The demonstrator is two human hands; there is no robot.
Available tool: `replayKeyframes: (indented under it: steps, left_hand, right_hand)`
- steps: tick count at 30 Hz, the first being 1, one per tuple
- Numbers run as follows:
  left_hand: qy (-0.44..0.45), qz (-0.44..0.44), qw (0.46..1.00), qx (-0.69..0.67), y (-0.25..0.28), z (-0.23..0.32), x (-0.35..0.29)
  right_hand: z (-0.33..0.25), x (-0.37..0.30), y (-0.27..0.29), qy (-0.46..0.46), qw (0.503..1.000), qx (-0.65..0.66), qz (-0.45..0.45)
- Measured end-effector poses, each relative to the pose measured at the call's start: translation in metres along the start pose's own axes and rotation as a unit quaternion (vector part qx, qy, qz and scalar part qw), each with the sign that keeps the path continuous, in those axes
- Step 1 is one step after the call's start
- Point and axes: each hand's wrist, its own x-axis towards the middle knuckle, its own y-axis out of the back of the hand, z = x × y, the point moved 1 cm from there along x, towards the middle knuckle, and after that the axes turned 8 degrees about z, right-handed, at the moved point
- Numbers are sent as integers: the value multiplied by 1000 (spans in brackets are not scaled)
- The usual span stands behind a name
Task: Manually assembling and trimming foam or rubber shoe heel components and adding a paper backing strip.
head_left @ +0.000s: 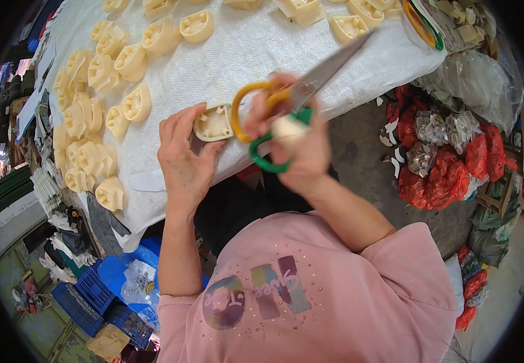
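My left hand (184,158) grips a hollow cream plastic part (214,123) by its side, near the front edge of the white-covered table. The part's open, ribbed inside faces up. Just to the right, my right hand (310,157) is closed around scissors (325,71) with one yellow and one green handle loop. Their blades point up and to the right, away from the part. A blurred cream-coloured piece (290,129) shows at the right hand among the handles; I cannot make out what it is.
Many similar cream parts (132,62) lie across the white woven sheet (225,66), mostly left and far. Yellow and green loops (422,24) rest at the far right corner. Red plastic bags (440,181) sit on the floor at right, blue crates (77,305) at lower left.
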Motion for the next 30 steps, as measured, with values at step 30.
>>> replayKeyframes:
  steps: [30]
  left_hand:
    - [-10, -7, 999, -32, 8, 2, -6]
  right_hand:
    - [-56, 53, -20, 197, 882, -427, 34]
